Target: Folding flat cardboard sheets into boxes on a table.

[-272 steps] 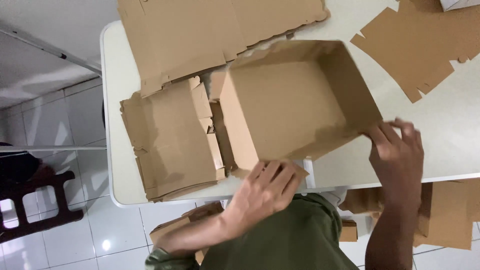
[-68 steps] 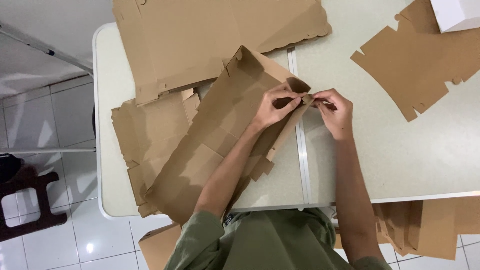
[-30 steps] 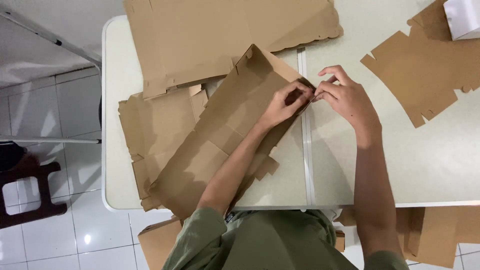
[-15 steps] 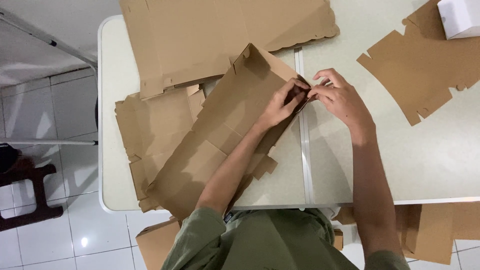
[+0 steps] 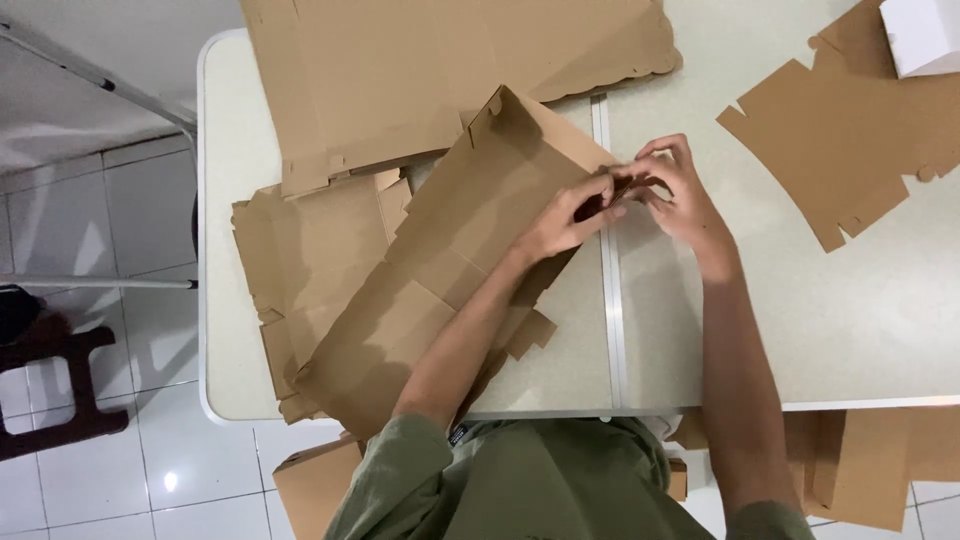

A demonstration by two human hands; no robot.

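A brown cardboard box (image 5: 440,270), partly folded and lying tilted, rests on the white table (image 5: 780,330) in front of me. My left hand (image 5: 568,215) reaches across its inside and pinches the box's right-hand corner flap. My right hand (image 5: 678,195) meets it from the right, fingers curled on the same flap at the corner. Both hands touch each other there. The flap itself is mostly hidden by my fingers.
A large flat cardboard sheet (image 5: 420,70) lies at the table's back. A stack of flat blanks (image 5: 300,260) sits left of the box. Another cut blank (image 5: 850,140) and a white box (image 5: 925,35) are at the right. More cardboard (image 5: 860,460) stands below the table edge.
Over the last seconds the box has stayed tilted on the table. My hands remain at its right corner, with my fingers closing a little tighter on the flap.
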